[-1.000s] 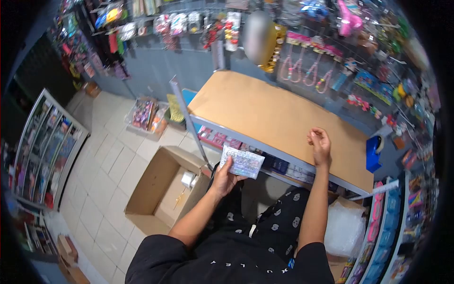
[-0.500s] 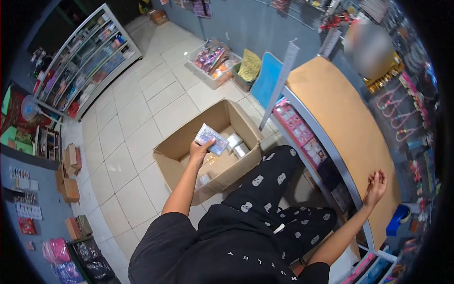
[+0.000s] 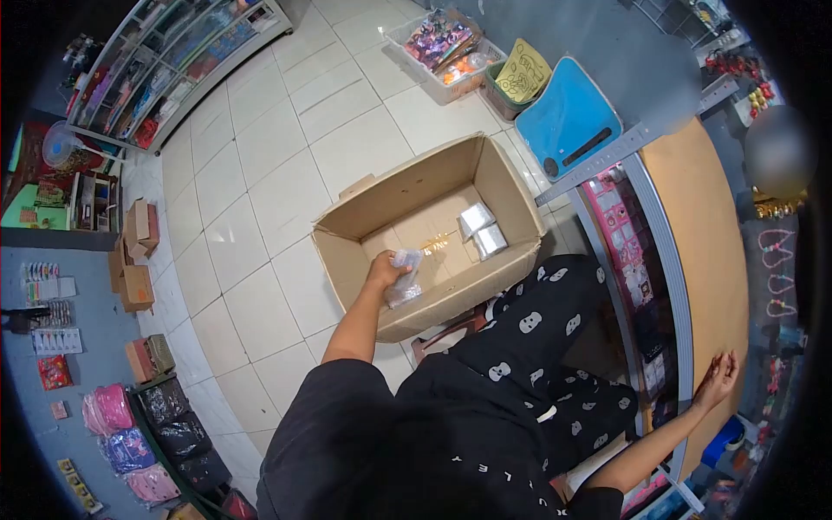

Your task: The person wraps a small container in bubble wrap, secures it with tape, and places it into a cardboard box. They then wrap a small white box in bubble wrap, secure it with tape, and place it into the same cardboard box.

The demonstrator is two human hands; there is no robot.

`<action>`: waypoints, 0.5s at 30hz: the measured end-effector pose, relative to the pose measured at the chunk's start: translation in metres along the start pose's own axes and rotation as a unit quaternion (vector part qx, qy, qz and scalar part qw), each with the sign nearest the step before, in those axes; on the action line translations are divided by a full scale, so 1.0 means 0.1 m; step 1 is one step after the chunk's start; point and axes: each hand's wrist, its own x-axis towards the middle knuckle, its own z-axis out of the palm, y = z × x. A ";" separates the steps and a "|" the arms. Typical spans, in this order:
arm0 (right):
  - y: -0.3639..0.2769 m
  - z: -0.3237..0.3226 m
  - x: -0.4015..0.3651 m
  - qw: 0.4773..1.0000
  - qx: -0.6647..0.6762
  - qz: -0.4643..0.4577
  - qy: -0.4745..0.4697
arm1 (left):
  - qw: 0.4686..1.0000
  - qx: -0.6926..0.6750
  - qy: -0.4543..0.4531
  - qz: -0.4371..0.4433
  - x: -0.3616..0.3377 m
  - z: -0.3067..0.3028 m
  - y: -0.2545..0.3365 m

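Observation:
In my left hand (image 3: 385,272) is a clear, shiny plastic packet (image 3: 412,262), pinched between thumb and fingers inside a cardboard box (image 3: 407,186) on the floor, close to its near left wall. What the packet contains is too small to make out. Toward the box's right end lie silvery wrapped packs (image 3: 490,240), with a strip of yellowish tape on the box bottom left of them. My right hand (image 3: 717,381) rests on the tan countertop (image 3: 693,234) off to the right, its fingers loosely curled and nothing in it.
Beyond the box stand a plastic basket (image 3: 446,87) of packaged goods, a green bin (image 3: 503,100) and a blue board (image 3: 568,121). A display shelf (image 3: 624,251) runs below the countertop at my right. Small cartons (image 3: 136,286) stand along the left wall.
My left hand has lowered the packet from above the box down inside it, toward its left side. The view has shifted; my right hand stays on the countertop.

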 end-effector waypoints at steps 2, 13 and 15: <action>0.00 0.00 0.01 1.000 -0.021 -0.007 0.002 | 0.993 0.109 -0.013 -0.038 0.01 0.10 -0.15; 0.00 -0.07 0.04 0.997 -0.073 -0.012 0.028 | 0.899 0.355 -0.209 -0.147 -0.02 0.29 -0.20; -0.01 -0.09 0.04 0.996 -0.082 -0.014 0.020 | 0.904 0.346 -0.198 -0.157 0.04 0.33 -0.31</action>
